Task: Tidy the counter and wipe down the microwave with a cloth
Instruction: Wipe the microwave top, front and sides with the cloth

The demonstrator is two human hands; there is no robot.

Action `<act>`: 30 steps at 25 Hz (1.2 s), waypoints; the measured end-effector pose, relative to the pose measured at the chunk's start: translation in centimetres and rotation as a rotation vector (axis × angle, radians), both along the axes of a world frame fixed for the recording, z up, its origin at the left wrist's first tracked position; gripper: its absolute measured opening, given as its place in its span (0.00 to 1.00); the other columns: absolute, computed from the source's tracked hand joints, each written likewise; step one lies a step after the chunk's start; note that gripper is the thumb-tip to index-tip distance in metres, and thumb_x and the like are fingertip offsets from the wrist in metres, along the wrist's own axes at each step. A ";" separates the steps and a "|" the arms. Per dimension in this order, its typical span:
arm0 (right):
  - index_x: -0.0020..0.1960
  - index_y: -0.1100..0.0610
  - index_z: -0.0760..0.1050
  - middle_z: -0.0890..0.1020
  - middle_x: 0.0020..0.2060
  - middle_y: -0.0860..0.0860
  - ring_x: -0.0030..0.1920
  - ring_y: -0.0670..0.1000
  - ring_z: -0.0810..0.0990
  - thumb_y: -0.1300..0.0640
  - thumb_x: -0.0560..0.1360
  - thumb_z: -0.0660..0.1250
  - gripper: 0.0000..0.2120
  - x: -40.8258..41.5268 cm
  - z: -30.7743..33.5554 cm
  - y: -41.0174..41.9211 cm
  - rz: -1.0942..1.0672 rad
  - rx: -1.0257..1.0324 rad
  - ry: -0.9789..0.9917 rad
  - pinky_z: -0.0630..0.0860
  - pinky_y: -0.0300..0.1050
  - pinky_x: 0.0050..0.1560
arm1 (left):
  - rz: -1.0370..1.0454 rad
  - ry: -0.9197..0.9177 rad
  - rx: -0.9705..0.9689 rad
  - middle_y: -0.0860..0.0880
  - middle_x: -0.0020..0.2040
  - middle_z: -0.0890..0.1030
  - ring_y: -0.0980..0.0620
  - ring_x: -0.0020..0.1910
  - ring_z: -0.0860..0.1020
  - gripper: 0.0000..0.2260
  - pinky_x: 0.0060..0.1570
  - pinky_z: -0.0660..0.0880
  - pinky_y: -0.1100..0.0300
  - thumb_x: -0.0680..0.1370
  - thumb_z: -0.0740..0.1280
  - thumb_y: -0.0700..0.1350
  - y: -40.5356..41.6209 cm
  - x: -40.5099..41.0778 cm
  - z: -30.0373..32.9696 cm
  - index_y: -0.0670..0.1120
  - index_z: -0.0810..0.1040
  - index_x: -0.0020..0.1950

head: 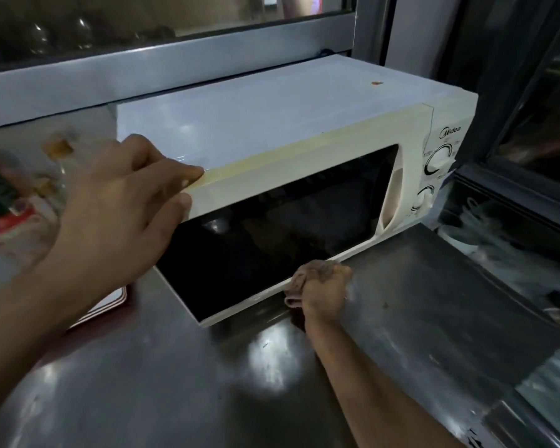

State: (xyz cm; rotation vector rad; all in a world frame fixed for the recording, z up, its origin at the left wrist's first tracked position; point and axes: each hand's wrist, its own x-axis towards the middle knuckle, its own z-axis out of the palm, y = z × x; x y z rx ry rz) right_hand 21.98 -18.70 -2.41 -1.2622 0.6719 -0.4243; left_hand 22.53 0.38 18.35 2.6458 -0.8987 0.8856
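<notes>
At the far left I see blurred packets (4, 202) on the counter (175, 383), too smeared to identify. Next comes my left hand (117, 215), gripping the top left front corner of the microwave (272, 130), with the fingers (178, 173) curled over the top edge and the thumb against the door frame. The microwave sits on the counter against the far window frame, its dark door (272, 227) facing me. I judge it heavy and rigid, its smooth casing a little slippery, so that braced corner is a sensible hold to stop it sliding. Further right, my right hand (324, 292) is bunched around the cloth (307, 276), pressing it to the door's lower edge. The cloth looks soft and limp, best handled wadded up in the fist. Most of it is hidden under my fingers. The dials (437, 160) at the right are legible only in part, and the items beyond the counter's right edge are blurred.
</notes>
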 end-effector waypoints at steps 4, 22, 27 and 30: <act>0.50 0.61 0.70 0.80 0.40 0.65 0.34 0.62 0.83 0.68 0.76 0.58 0.06 1.2 1.0 -4.5 0.004 -0.012 0.118 0.81 0.59 0.31 | -0.042 0.017 -0.066 0.45 0.44 0.71 0.47 0.47 0.67 0.18 0.47 0.58 0.64 0.75 0.59 0.49 0.1 0.2 -0.2 0.43 0.80 0.58; 0.42 0.54 0.62 0.78 0.25 0.57 0.25 0.56 0.79 0.69 0.77 0.52 0.11 -4.4 1.6 15.7 0.115 0.199 0.024 0.78 0.48 0.22 | -0.286 0.137 -0.212 0.49 0.55 0.76 0.57 0.55 0.71 0.14 0.57 0.66 0.65 0.77 0.62 0.43 7.0 0.8 -1.3 0.42 0.78 0.60; 0.41 0.61 0.71 0.81 0.30 0.62 0.31 0.60 0.82 0.70 0.76 0.55 0.10 -3.2 2.6 11.9 0.019 0.155 0.128 0.81 0.57 0.30 | -0.309 0.154 -0.250 0.43 0.55 0.77 0.50 0.56 0.74 0.14 0.57 0.67 0.62 0.76 0.62 0.41 7.1 1.0 -1.6 0.41 0.78 0.60; 0.43 0.64 0.74 0.81 0.34 0.66 0.31 0.63 0.82 0.69 0.77 0.55 0.10 -3.0 2.5 10.8 -0.006 0.135 0.127 0.80 0.58 0.26 | -0.327 0.173 -0.283 0.43 0.56 0.77 0.48 0.58 0.74 0.14 0.59 0.67 0.59 0.76 0.62 0.41 7.1 1.1 -2.0 0.42 0.78 0.60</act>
